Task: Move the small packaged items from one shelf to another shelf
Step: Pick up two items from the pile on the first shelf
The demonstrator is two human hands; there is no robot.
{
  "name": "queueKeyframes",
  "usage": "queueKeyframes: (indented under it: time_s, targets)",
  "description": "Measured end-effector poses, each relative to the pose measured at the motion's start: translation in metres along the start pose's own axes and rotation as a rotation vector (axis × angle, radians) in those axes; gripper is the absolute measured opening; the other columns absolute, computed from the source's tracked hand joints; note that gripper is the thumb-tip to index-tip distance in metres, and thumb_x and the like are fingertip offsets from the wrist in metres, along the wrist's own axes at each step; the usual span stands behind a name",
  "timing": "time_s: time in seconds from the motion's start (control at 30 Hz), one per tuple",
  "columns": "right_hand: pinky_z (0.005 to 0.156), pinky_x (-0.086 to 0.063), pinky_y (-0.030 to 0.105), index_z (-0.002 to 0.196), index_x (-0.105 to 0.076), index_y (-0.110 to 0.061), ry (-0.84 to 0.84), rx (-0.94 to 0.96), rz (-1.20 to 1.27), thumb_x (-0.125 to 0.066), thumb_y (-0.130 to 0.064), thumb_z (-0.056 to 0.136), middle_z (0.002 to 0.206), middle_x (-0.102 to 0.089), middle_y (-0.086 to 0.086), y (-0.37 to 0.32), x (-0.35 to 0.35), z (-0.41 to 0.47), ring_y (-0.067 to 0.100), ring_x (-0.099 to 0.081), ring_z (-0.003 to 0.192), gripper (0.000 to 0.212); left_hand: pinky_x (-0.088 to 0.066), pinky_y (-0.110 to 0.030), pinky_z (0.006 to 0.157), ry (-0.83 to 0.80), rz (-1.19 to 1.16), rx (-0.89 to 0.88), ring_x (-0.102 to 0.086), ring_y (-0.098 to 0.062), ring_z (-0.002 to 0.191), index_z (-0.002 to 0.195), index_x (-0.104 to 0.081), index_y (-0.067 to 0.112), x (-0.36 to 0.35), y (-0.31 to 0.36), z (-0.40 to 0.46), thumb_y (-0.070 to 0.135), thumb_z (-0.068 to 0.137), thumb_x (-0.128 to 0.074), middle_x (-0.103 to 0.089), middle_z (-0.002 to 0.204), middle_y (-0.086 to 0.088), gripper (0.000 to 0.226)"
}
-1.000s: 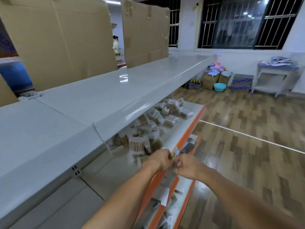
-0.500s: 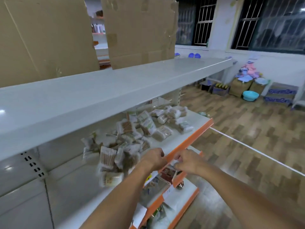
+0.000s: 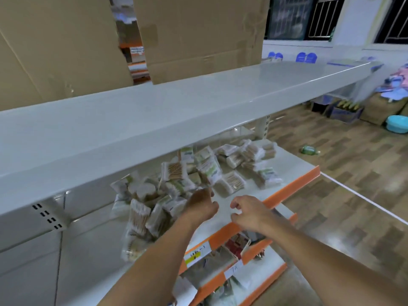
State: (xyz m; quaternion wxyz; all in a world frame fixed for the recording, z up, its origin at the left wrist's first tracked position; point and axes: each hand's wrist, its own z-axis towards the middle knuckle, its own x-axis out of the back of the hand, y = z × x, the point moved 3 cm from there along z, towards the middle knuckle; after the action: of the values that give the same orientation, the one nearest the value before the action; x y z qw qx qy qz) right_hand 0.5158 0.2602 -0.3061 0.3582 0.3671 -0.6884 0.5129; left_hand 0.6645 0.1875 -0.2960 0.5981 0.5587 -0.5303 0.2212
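Several small clear packets of cotton swabs (image 3: 176, 186) lie in a loose heap on the white middle shelf (image 3: 293, 171) with the orange front strip. My left hand (image 3: 202, 205) reaches over the shelf, its fingertips at the near edge of the heap; its fingers are loosely curled and hold nothing that I can see. My right hand (image 3: 248, 214) hovers over the orange strip a little to the right, fingers loosely curled and empty. The white upper shelf (image 3: 198, 107) above the heap carries no packets.
Big cardboard sheets (image 3: 198, 34) stand behind the upper shelf. Lower orange-edged shelves (image 3: 254, 272) hold other goods and price labels. On the wooden floor at right are boxes (image 3: 344, 111), a teal basin (image 3: 397, 124) and a green bottle (image 3: 309, 150).
Both hands have left the orange shelf edge and moved apart. My left hand has gone forward to the packets. The view has dropped lower and swung left.
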Motion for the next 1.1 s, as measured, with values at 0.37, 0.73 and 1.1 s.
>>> queueKeyframes:
  time_s: [0.37, 0.73, 1.1]
  targets:
    - [0.097, -0.05, 0.031, 0.132, -0.057, -0.021, 0.05, -0.018, -0.01, -0.058, -0.031, 0.091, 0.132, -0.057, 0.0, 0.027, 0.039, 0.068, 0.019, -0.058, 0.117, 0.043, -0.049, -0.031, 0.082, 0.229, -0.024, -0.027, -0.062, -0.028, 0.099, 0.102, -0.064, 0.007, 0.018, 0.012, 0.062, 0.014, 0.085, -0.059, -0.066, 0.104, -0.012, 0.019]
    - [0.081, -0.049, 0.032, 0.121, -0.06, -0.015, 0.135, 0.079, -0.095, -0.061, -0.021, 0.088, 0.121, -0.061, 0.006, 0.049, 0.068, 0.136, 0.026, -0.06, 0.109, 0.034, -0.044, -0.028, 0.093, 0.271, -0.06, 0.154, -0.058, -0.026, 0.115, 0.121, -0.062, 0.009, 0.036, 0.017, 0.106, 0.008, 0.093, -0.052, -0.063, 0.123, -0.012, 0.03]
    - [0.095, -0.048, 0.039, 0.135, -0.054, -0.019, 0.06, 0.311, -0.338, -0.056, -0.007, 0.086, 0.138, -0.051, 0.006, 0.05, 0.081, 0.2, 0.029, -0.049, 0.125, 0.05, -0.043, -0.034, 0.102, 0.266, -0.017, 0.236, -0.055, -0.03, 0.122, 0.131, -0.059, 0.011, 0.027, 0.032, 0.116, 0.019, 0.1, -0.045, -0.061, 0.132, -0.012, 0.035]
